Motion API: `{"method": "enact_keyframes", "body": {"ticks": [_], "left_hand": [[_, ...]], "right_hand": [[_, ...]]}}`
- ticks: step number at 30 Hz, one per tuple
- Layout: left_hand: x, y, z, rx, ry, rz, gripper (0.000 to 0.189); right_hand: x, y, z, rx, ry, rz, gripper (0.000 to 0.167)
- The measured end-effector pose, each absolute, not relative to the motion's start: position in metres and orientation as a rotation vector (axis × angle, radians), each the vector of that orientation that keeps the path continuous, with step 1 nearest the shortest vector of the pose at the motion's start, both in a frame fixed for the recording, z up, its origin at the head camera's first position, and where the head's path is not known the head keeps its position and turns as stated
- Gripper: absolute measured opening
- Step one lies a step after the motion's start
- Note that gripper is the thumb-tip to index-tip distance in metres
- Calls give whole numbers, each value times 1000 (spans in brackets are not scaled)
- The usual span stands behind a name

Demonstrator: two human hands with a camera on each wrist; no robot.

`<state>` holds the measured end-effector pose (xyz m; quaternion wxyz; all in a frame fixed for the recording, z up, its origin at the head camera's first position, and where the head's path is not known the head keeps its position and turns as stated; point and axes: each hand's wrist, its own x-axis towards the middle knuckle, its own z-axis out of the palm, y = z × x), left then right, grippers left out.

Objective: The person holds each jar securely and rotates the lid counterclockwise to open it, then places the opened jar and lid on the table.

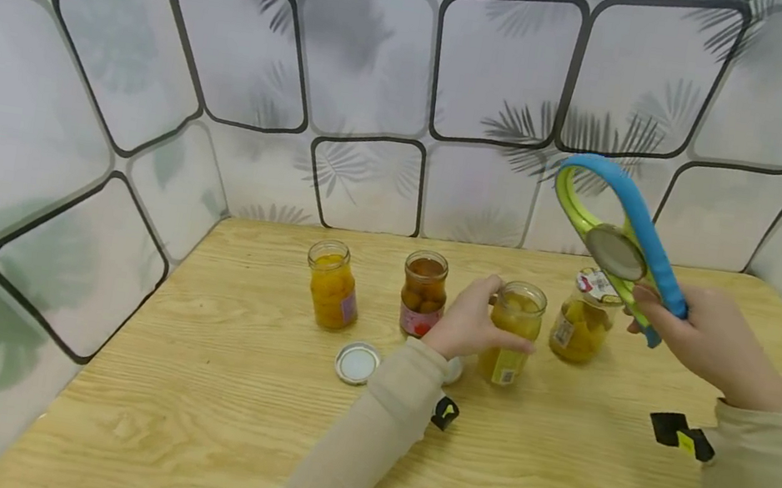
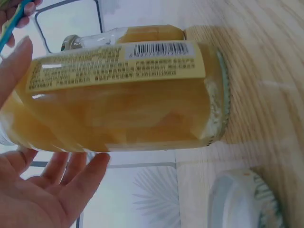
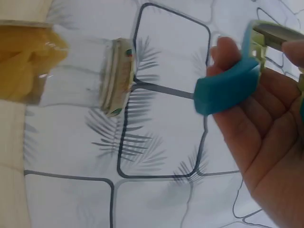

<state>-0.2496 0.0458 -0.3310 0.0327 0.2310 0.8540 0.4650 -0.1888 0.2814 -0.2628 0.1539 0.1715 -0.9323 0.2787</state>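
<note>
My left hand (image 1: 473, 324) holds a lidless glass jar (image 1: 518, 318) of yellow fruit around its side, thumb across the front. In the left wrist view the jar's barcode label faces the camera. Raised at the right, my right hand (image 1: 714, 339) grips a blue and green strap-style jar opener (image 1: 648, 223). A round metal lid (image 1: 616, 252) sits inside the opener's green part. Below the opener stands another jar of yellow fruit (image 1: 579, 327), its patterned lid (image 3: 118, 78) on.
Left of my left hand stand two lidless jars, one with orange-yellow fruit (image 1: 333, 290) and one with dark reddish fruit (image 1: 424, 287). A loose lid (image 1: 358, 363) lies on the wooden table (image 1: 223, 404). Another lid (image 1: 453, 370) is partly hidden by my left wrist. A patterned wall (image 1: 380, 65) rises behind.
</note>
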Motion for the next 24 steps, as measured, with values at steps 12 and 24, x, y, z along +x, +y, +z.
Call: {"method": "enact_keyframes", "body": {"ticks": [12, 24], "left_hand": [[-260, 59, -330, 579, 2646, 1504, 63], [-265, 61, -332, 563, 2576, 1494, 67]], "right_hand": [[-169, 300, -294, 509, -2644, 1022, 28], [-175, 276, -314, 760, -2809, 1287, 29]]}}
